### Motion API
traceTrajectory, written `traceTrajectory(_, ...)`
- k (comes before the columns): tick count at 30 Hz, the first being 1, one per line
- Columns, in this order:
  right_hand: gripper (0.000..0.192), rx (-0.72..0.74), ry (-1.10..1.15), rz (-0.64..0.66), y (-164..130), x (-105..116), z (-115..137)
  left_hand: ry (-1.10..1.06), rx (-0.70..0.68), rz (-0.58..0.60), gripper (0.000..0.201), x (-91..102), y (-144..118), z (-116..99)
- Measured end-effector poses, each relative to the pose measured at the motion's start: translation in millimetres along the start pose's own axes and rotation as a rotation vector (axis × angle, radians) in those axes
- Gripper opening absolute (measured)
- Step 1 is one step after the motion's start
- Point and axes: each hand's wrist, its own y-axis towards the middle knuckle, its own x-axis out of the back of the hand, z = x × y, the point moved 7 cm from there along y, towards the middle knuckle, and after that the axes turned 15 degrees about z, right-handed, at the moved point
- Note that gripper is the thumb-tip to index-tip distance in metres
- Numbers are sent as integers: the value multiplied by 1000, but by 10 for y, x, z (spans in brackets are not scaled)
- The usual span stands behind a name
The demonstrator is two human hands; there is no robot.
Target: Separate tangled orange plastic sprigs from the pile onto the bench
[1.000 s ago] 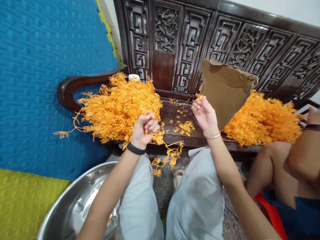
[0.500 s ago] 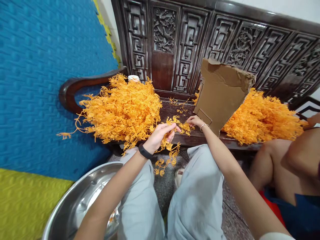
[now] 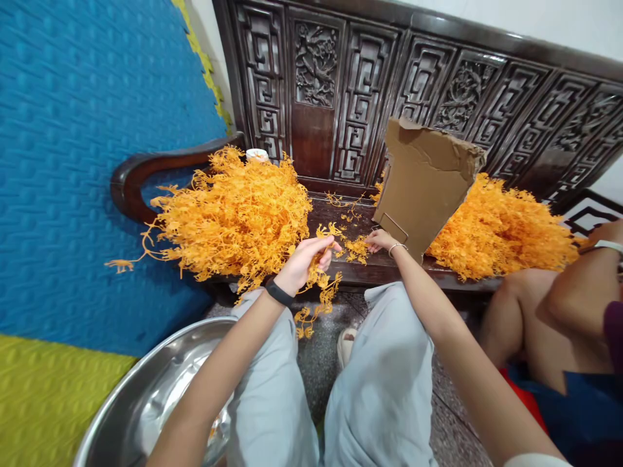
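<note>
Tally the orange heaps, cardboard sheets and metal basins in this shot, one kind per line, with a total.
Large orange sprig heaps: 2, left heap and right heap
Cardboard sheet: 1
Metal basin: 1
Total: 4

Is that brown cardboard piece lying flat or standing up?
Standing, tilted: the cardboard leans back against the carved bench back, lower edge on the seat.

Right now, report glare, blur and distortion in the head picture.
Head view: wide-angle bend curves the carved bench back and blue mat; soft glare lies on the steel basin; the orange pile and both hands, left hand and right hand, look sharp; light is even, shadows faint.
</note>
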Motion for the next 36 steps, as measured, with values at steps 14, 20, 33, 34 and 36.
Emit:
traceTrajectory(14,34,223,124,-166,-147,161,65,20,38,-18,30,12,82,86)
traceTrajectory(20,18,480,260,-187,-487,93,542,258,60,-131,32,28,2,7)
traceTrajectory(33,25,998,-206,251,-1787,-838,1381,570,40,-140,30,-21,-130,-113)
traceTrajectory(34,24,1010,-205,236,-1789,-827,1382,576,47,-130,31,-26,-133,-112)
traceTrajectory(36,22,1012,-172,200,-1759,-790,1374,555,51,-117,32,-27,-134,-112)
